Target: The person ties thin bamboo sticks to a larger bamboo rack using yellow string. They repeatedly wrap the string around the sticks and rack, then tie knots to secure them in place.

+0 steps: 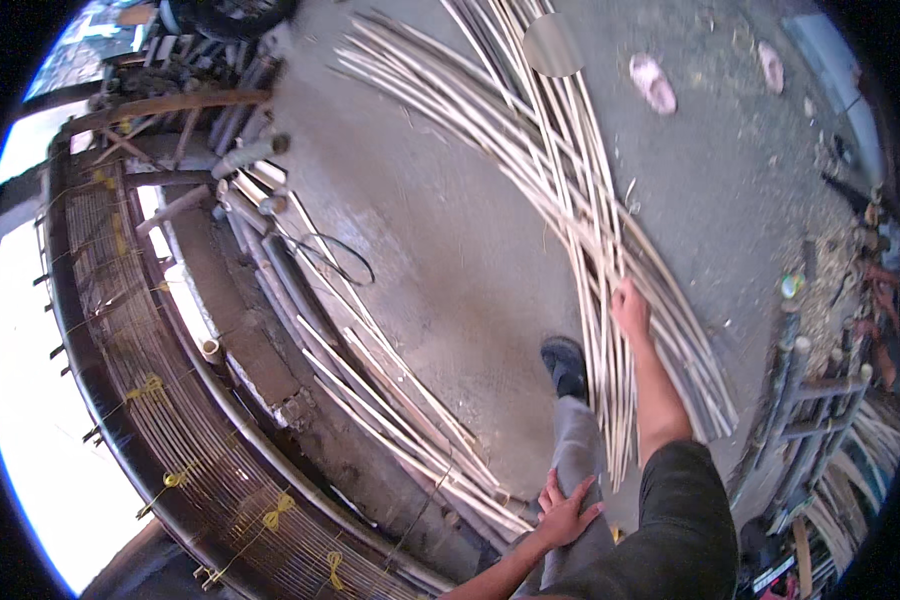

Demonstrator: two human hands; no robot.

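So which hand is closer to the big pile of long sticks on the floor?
Right. The right hand is down at the pile of long sticks, near where they cross. The left hand rests on the grey trouser leg, apart from the sticks.

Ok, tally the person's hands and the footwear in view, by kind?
Hands: 2 (right hand at the pale strips, left hand on the grey trouser leg)
Pink slippers: 2
Dark shoes: 1
Total: 5
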